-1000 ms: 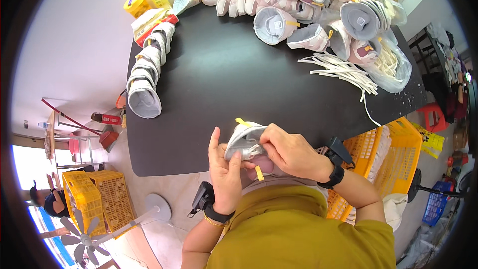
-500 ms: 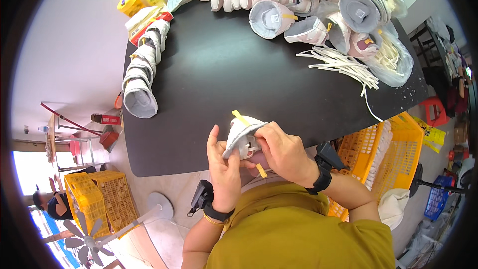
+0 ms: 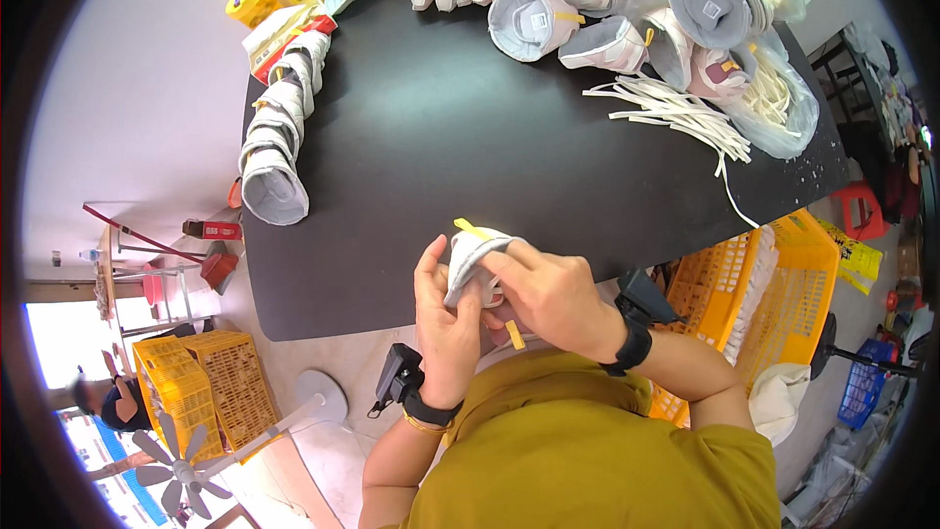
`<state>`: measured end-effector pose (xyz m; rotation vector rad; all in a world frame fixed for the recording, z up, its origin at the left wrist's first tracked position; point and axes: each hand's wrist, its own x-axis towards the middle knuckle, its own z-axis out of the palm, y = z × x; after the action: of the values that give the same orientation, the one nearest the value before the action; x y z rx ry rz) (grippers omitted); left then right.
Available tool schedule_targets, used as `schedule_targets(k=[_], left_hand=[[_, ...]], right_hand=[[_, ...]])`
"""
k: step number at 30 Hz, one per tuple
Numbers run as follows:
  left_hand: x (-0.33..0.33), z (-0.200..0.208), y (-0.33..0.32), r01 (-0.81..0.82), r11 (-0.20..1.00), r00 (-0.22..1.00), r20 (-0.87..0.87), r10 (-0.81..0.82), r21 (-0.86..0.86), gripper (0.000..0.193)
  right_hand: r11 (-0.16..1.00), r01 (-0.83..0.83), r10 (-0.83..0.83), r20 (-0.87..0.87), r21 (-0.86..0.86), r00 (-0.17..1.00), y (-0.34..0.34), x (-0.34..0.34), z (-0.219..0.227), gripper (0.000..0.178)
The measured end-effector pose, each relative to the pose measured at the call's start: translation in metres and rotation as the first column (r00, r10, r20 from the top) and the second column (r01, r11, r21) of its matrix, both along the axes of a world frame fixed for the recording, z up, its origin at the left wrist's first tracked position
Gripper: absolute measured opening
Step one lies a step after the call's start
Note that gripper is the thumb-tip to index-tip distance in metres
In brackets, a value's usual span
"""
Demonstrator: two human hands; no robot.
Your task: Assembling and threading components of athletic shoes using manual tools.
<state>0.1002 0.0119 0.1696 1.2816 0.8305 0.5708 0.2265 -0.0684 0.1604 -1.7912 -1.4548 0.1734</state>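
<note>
Between my hands, at the near edge of the black table (image 3: pixel 392 167), is a white and grey shoe upper (image 3: pixel 474 257) with yellow tabs. My left hand (image 3: pixel 447 333) grips its left side, thumb on the padded collar. My right hand (image 3: pixel 553 299) is closed at its right side, the fingers reaching into the opening; whether they also pinch a lace there is hidden. A pile of loose white laces (image 3: pixel 676 118) lies at the right of the table, one strand trailing toward the near edge.
Nested shoe uppers (image 3: pixel 274 186) form a row at the left, and more uppers (image 3: pixel 534 24) crowd the back. A clear bag (image 3: pixel 783 127) holds laces. Yellow crates (image 3: pixel 798 264) stand by my right side. A fan (image 3: pixel 186 470) is at lower left, near a seated person (image 3: pixel 117 402).
My right hand has shifted slightly, its fingers now deeper over the shoe upper's opening. The upper has tilted a little, and the whole view has moved slightly.
</note>
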Motion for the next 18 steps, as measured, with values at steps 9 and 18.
schedule_targets(k=[9, 18], left_hand=[[-0.002, 0.0, 0.008, 0.078, 0.993, 0.996, 0.046, -0.074, -0.093, 0.043], [0.0, -0.002, 0.007, 0.138, 0.99, 0.99, 0.031, -0.138, 0.026, 0.052]], right_hand=[[0.988, -0.145, 0.154, -0.368, 0.053, 0.917, 0.0, 0.023, -0.005, 0.023], [0.998, -0.059, 0.055, -0.474, 0.006, 0.879, 0.002, 0.018, -0.009, 0.009]])
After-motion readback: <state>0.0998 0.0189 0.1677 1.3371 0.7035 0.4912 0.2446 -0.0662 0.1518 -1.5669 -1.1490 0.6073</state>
